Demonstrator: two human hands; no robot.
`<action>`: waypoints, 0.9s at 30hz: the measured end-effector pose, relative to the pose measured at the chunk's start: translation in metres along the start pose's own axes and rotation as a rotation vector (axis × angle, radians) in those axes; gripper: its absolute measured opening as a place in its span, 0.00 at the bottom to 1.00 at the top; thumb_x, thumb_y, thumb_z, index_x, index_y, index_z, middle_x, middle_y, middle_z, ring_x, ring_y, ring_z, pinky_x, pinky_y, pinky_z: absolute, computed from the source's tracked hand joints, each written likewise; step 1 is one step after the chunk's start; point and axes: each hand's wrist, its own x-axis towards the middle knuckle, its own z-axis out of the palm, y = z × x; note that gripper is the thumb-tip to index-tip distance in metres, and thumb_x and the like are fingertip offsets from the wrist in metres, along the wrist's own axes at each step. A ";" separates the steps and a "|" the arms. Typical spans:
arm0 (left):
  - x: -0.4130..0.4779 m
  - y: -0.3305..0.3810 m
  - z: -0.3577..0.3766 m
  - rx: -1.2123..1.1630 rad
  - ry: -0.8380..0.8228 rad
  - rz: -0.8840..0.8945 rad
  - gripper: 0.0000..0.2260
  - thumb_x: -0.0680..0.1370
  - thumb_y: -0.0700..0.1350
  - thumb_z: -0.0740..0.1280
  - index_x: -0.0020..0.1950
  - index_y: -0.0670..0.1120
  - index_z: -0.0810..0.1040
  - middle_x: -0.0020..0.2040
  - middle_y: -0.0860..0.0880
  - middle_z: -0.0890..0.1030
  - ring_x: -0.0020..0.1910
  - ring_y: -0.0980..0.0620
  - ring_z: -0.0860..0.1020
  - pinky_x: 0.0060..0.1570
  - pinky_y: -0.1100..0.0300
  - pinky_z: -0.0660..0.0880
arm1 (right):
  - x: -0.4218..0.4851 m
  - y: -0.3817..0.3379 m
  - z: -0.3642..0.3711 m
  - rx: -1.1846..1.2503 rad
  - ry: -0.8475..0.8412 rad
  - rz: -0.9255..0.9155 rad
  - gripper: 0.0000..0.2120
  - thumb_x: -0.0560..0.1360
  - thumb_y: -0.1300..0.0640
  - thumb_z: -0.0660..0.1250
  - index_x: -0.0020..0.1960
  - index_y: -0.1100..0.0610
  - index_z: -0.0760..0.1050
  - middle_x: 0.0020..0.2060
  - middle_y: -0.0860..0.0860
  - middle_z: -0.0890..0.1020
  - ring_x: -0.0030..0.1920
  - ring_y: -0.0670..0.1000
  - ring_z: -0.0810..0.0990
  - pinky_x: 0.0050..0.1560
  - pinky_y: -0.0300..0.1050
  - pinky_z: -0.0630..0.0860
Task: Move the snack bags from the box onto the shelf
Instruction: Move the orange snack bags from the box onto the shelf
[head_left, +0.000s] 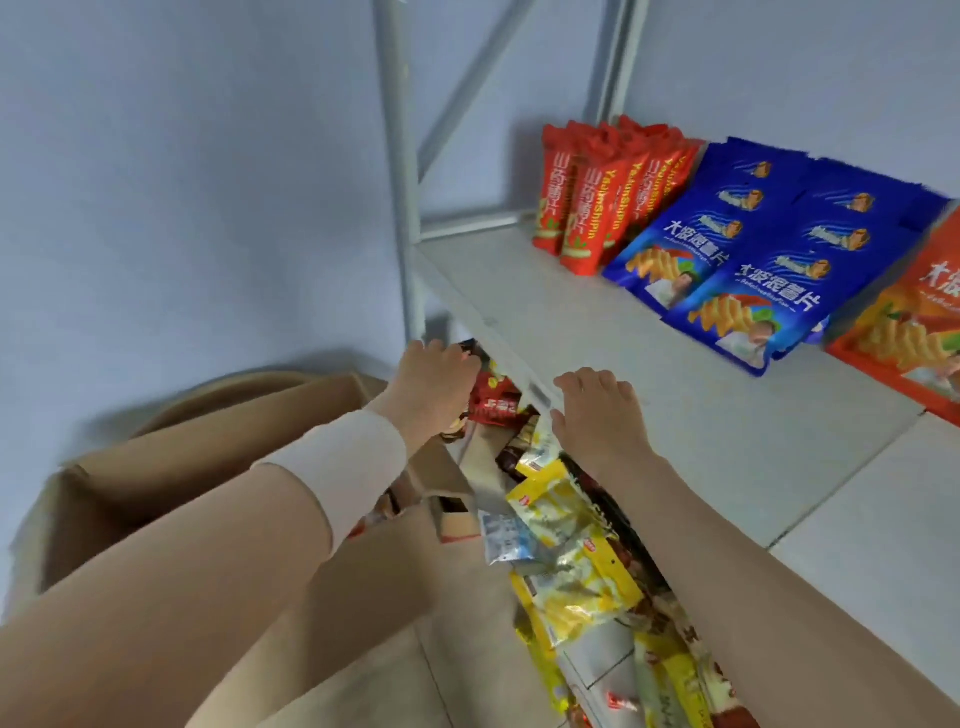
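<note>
My left hand (434, 382) reaches under the front lip of the white shelf (597, 332), its fingers curled down over the top of a red snack bag (493, 405) on the level below. My right hand (597, 410) lies palm down on the shelf's front edge, fingers spread, with nothing in it. The brown cardboard box (218, 467) stands open at the lower left, partly hidden by my left sleeve. Red stick-shaped packs (587, 208), blue chip bags (727, 249) and an orange chip bag (914, 332) stand along the back of the shelf.
Yellow, brown and white snack bags (566, 545) are piled on the lower level under my right forearm. A grey metal upright (402, 171) with diagonal braces frames the shelf's left end. A plain pale wall fills the left side.
</note>
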 end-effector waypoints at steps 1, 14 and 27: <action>-0.016 -0.023 0.013 -0.008 -0.024 -0.033 0.13 0.80 0.43 0.59 0.64 0.45 0.69 0.59 0.45 0.76 0.59 0.44 0.74 0.54 0.52 0.70 | 0.006 -0.026 0.005 0.001 -0.006 -0.042 0.17 0.79 0.54 0.55 0.67 0.56 0.65 0.63 0.54 0.72 0.63 0.56 0.69 0.61 0.49 0.65; -0.209 -0.209 0.248 -0.323 -0.466 -0.480 0.16 0.80 0.47 0.60 0.66 0.46 0.68 0.63 0.46 0.74 0.63 0.45 0.72 0.60 0.53 0.69 | 0.023 -0.296 0.155 0.080 -0.380 -0.350 0.16 0.79 0.50 0.56 0.64 0.54 0.68 0.62 0.51 0.74 0.62 0.53 0.70 0.60 0.47 0.66; -0.165 -0.201 0.415 -0.920 -0.729 -0.972 0.18 0.78 0.49 0.64 0.65 0.46 0.68 0.58 0.46 0.78 0.56 0.46 0.77 0.52 0.52 0.76 | 0.108 -0.319 0.315 0.148 -0.854 -0.130 0.27 0.77 0.44 0.59 0.71 0.55 0.60 0.70 0.54 0.66 0.68 0.56 0.67 0.63 0.52 0.69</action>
